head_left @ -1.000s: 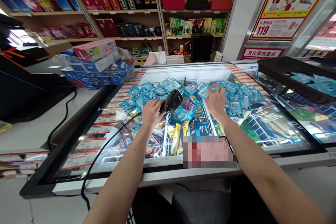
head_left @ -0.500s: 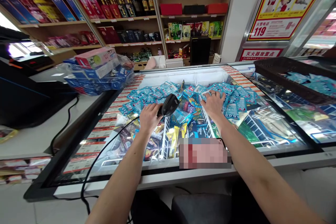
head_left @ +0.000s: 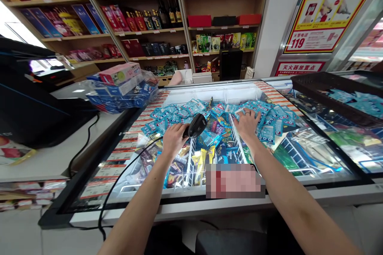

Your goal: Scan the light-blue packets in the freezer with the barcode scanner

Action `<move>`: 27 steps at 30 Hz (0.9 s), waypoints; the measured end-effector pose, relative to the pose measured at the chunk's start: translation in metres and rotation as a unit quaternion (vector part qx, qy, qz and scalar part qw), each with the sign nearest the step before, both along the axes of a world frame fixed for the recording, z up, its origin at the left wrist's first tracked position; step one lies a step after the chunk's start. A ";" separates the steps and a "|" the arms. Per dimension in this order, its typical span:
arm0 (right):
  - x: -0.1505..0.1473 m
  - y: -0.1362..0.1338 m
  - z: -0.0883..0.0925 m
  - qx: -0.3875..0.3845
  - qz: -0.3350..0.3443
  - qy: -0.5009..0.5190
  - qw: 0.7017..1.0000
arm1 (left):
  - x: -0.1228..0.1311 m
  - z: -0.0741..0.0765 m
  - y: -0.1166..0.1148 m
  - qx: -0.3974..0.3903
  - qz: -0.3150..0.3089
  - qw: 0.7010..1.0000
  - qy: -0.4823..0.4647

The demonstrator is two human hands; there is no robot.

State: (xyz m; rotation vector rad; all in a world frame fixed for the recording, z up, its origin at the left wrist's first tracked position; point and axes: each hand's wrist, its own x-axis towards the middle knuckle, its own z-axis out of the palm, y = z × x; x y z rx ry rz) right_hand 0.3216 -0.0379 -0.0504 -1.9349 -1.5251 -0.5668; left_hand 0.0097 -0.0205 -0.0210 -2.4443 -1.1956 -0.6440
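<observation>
A black barcode scanner (head_left: 196, 126) sits in my left hand (head_left: 174, 140), its head tilted toward the right. A black cord runs from it down the left side. My right hand (head_left: 248, 126) lies on a pile of small blue packets (head_left: 271, 121), its fingers spread and a ring on one of them. Whether a packet is under its fingertips I cannot tell. More blue packets (head_left: 167, 116) lie beyond my left hand. Both piles rest on the glass top of a chest freezer (head_left: 170, 211), and bagged goods and white wire dividers show through the glass.
A blurred-out rectangular thing (head_left: 235, 181) lies at the freezer's front edge. Plastic-wrapped boxes (head_left: 122, 87) stand on the left counter, near a black machine (head_left: 36, 91). A dark tray (head_left: 338, 97) with blue packets is at the right. Stocked shelves (head_left: 134, 34) line the back.
The view has tilted up slightly and shifted left, so everything sits a little lower and further right. Both hands keep nearly the same places over the freezer; the scanner stays in my left hand.
</observation>
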 end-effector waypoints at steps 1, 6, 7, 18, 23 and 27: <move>-0.002 0.000 0.002 0.006 0.013 -0.002 1.000 | -0.001 0.003 0.000 -0.003 0.002 1.000 0.005; -0.015 0.003 0.008 0.009 0.103 -0.018 0.995 | -0.013 0.016 -0.002 -0.006 0.023 0.999 0.023; -0.018 0.003 0.008 0.005 0.119 -0.019 0.993 | -0.017 0.018 -0.003 -0.005 0.028 0.999 0.024; -0.047 0.030 0.022 -0.111 0.247 0.040 0.962 | -0.063 0.011 0.005 0.020 0.116 0.993 -0.032; -0.080 0.078 0.041 -0.166 0.305 0.054 0.936 | -0.078 0.004 0.008 0.012 0.124 0.990 -0.063; -0.115 0.124 0.043 -0.181 0.299 0.052 0.936 | -0.079 0.004 0.009 0.002 0.103 0.993 -0.052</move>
